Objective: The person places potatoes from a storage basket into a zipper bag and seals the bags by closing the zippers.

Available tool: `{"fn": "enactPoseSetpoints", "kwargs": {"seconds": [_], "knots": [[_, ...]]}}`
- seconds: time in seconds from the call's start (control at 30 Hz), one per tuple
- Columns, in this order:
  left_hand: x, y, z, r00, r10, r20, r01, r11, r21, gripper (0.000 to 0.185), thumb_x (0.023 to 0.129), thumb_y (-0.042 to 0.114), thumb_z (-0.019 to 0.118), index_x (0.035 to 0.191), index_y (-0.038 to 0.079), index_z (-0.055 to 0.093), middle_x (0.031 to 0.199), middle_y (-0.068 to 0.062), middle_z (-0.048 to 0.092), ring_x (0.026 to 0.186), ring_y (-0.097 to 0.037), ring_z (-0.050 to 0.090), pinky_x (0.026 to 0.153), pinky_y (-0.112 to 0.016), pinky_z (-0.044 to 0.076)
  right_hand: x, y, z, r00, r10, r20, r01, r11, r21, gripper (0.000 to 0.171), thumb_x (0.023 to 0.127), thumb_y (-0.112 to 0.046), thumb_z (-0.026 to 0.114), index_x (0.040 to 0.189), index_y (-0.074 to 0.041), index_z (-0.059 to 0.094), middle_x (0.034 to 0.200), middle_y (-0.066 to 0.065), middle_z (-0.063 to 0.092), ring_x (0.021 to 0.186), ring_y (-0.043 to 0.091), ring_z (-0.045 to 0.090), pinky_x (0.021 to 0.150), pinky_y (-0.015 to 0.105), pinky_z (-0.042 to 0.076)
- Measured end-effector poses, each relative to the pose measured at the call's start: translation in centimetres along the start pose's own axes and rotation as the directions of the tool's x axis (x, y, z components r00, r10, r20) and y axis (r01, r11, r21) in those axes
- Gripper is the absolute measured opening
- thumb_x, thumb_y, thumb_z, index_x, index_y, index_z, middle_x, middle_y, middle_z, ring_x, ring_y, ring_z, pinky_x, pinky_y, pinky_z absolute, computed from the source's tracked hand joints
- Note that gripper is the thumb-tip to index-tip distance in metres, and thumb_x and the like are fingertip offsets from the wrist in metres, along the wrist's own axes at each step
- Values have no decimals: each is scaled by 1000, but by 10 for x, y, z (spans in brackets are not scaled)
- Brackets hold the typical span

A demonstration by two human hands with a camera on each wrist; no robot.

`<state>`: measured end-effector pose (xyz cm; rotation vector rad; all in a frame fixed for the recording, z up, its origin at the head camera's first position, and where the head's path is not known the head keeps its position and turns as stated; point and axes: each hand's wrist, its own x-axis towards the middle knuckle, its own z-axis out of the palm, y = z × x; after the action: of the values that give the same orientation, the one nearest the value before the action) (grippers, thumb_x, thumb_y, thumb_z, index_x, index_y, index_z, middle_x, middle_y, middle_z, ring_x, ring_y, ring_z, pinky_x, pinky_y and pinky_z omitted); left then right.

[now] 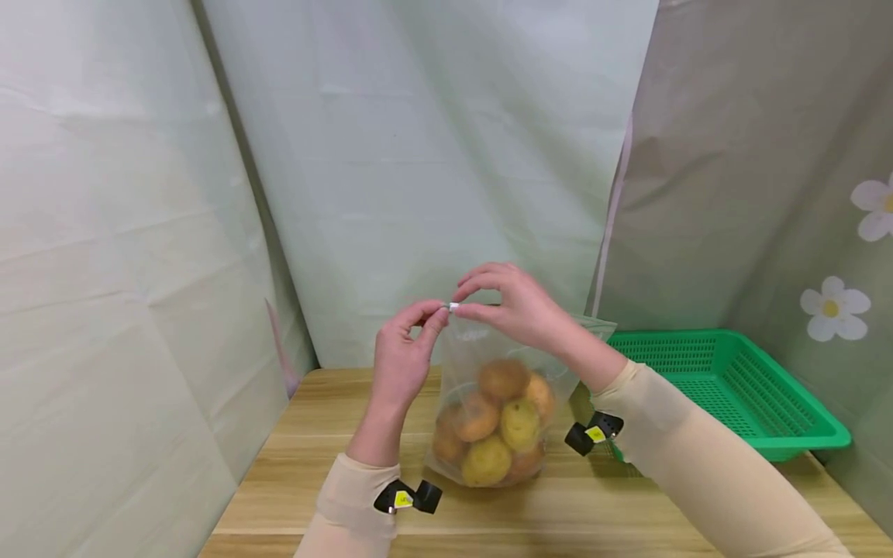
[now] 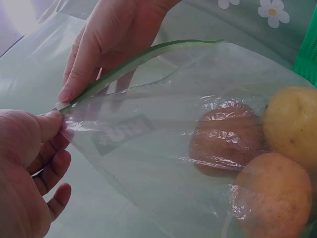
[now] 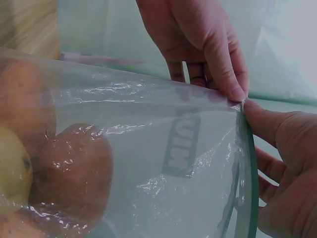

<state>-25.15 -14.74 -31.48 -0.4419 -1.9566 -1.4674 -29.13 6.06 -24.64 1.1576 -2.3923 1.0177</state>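
Note:
A clear zip bag (image 1: 481, 353) stands upright on the wooden table (image 1: 314, 442), holding several round orange and yellow fruits (image 1: 498, 422). My left hand (image 1: 436, 316) pinches the bag's top left corner between thumb and forefinger. My right hand (image 1: 463, 301) pinches the small white slider (image 1: 453, 307) at that same corner, touching the left fingertips. In the left wrist view the left hand (image 2: 54, 124) holds the corner, the right hand (image 2: 99, 54) lies along the green zip strip (image 2: 148, 54), and fruits (image 2: 225, 139) show through the bag. The right wrist view shows the bag (image 3: 148, 148) with both hands meeting at its corner.
A green plastic basket (image 1: 725, 387) sits on the table to the right, behind my right forearm. Pale green cloth hangs close behind and on the left; flowered cloth hangs on the right. Bare table lies in front of the bag and to its left.

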Motion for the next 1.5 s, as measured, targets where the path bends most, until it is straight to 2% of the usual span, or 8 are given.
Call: {"fn": "enactPoseSetpoints", "kwargs": {"seconds": [0.13,0.43,0.67,1.07,1.5], "knots": [[-1,0,0,1000,-7,-4,7,1000,8,13,107,22,77,111,12,84,95,-2,77,97,-21,66,81,-37,52,1,-2,1,1000,10,-5,-10,1000,-9,9,102,-25,84,109,-20,85,136,1,72,137,27,57,111,54,50],[-2,0,2,1000,-1,-16,2,1000,19,14,107,23,76,111,12,84,94,0,77,96,-19,66,80,-38,52,2,-3,4,1000,6,-2,-7,1000,-12,6,104,-24,82,103,-19,82,134,0,73,137,27,57,112,52,50],[-3,-2,3,1000,-2,-24,3,1000,3,15,108,23,75,111,11,83,94,-3,77,96,-20,67,81,-38,51,0,-2,5,1000,-6,2,6,1000,-19,8,105,-25,81,101,-17,79,137,1,72,139,28,56,113,52,50],[-5,-3,3,998,-44,-40,44,999,-16,15,107,21,76,112,8,83,95,-6,77,98,-20,67,85,-39,50,-3,9,4,1000,-4,0,4,1000,-14,9,104,-24,81,98,-19,77,137,0,71,140,28,56,114,53,48],[-5,-7,0,997,-50,-61,48,999,-24,14,106,21,77,112,9,83,97,-6,78,98,-20,67,85,-32,51,-11,15,-2,1000,11,0,-11,999,-39,8,102,-22,83,97,-19,77,137,1,71,140,30,55,115,54,47]]}}
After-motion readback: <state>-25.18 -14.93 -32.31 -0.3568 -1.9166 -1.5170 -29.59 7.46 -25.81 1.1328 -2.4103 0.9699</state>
